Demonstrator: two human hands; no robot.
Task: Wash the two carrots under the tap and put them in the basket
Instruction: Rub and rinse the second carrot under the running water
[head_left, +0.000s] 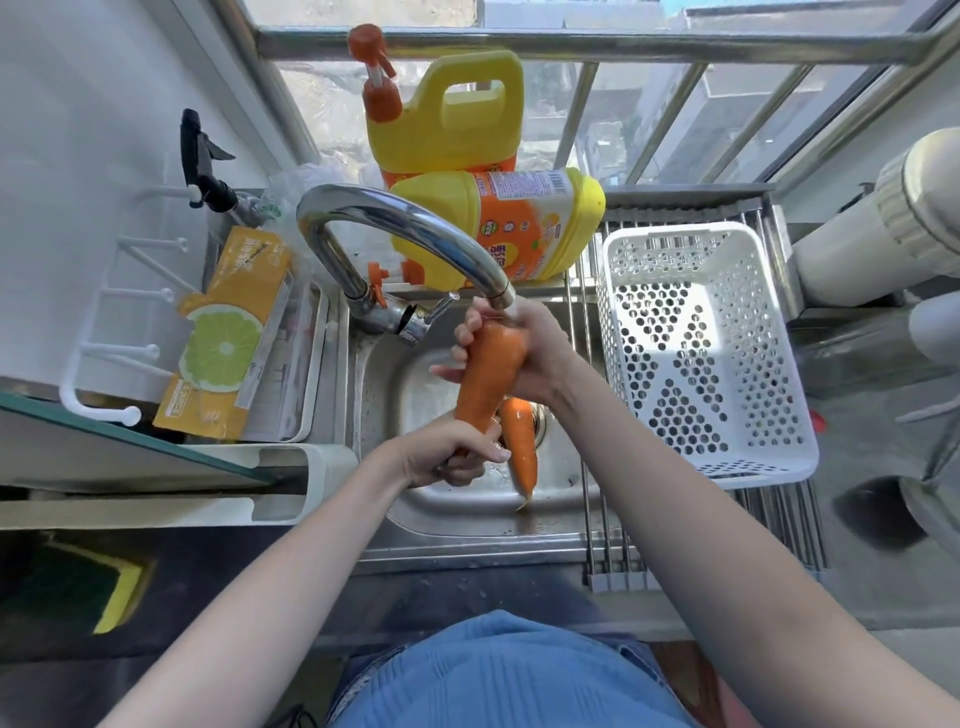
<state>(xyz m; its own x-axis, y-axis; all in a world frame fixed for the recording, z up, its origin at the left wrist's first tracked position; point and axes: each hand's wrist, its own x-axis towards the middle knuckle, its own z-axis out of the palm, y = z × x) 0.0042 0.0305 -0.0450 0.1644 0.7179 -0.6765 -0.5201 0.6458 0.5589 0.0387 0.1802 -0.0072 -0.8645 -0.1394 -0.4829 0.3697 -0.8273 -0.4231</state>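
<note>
Both hands hold one large orange carrot (488, 374) under the spout of the steel tap (410, 228), over the sink (467, 514). My left hand (452, 452) grips its lower, thin end. My right hand (530, 348) wraps its thick top end right below the spout. A second carrot (519, 441) lies in the sink bowl near the drain, pointing toward me. The white perforated basket (779, 415) stands on a roll-up rack to the right of the sink, with nothing in it.
Two yellow detergent jugs (493, 228) sit behind the tap, one upright, one lying. An orange box with a lime picture (228, 343) rests in a tray to the left. A sponge (104, 587) lies at lower left. White pipes (883, 223) stand at right.
</note>
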